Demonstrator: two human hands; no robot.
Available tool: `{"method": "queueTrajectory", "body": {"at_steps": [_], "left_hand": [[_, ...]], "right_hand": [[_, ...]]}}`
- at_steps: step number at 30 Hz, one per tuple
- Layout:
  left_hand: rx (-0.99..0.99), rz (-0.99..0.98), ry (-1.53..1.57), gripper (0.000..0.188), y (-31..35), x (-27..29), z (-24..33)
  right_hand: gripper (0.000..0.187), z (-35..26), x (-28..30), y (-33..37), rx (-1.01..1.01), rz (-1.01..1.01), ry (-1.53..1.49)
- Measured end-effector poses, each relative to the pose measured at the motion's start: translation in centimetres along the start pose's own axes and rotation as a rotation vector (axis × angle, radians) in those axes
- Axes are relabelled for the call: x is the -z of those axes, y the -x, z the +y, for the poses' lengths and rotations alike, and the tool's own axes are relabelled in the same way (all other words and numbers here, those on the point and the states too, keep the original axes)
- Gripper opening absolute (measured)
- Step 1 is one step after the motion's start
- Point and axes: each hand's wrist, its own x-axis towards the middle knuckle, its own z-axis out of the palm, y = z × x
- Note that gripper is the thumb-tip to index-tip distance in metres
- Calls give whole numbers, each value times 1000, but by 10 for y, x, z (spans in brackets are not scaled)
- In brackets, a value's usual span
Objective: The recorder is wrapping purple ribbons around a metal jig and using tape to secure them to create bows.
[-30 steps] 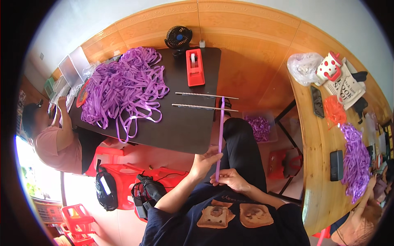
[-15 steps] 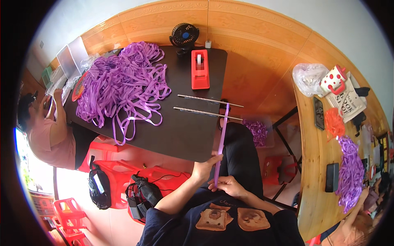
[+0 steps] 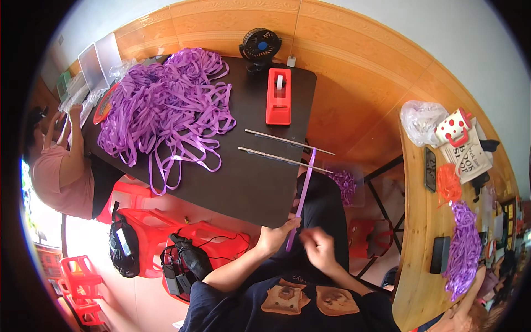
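My left hand (image 3: pixel 278 237) is closed on a narrow purple ribbon (image 3: pixel 303 192) just below the dark table's near right corner. The ribbon runs up from the hand to two thin metal rods (image 3: pixel 282 159), meeting them where they jut past the table's right edge. Its lower end sticks out a little below my fingers. My right hand (image 3: pixel 319 247) is beside it to the right, apart from the ribbon, its fingers smeared by motion. On the dark table (image 3: pixel 232 191), a large tangled heap of purple ribbon (image 3: pixel 166 105) covers the left part.
A red tape dispenser (image 3: pixel 279 110) and a black fan (image 3: pixel 260 47) stand at the table's back. Below its right edge is a clear bin (image 3: pixel 354 191) of purple ribbon. A wooden table (image 3: pixel 415 249) at right bears another ribbon bundle (image 3: pixel 463 249). Someone in pink (image 3: pixel 61 171) sits at left.
My right hand has let go of the ribbon's lower end and moved up and right. My left hand still grips the ribbon. The whole view has shifted slightly.
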Motion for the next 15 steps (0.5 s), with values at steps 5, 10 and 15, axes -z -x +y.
{"method": "queueTrajectory", "body": {"at_steps": [5,10,15], "left_hand": [[5,18,41,6,4,-4,9],[-76,-44,32,7,4,-6,0],[-69,-38,198,3,11,-12,6]], "right_hand": [[36,-28,22,-77,824,275,659],[22,-26,20,-103,1075,202,808],[26,-33,20,-97,1072,200,859]]}}
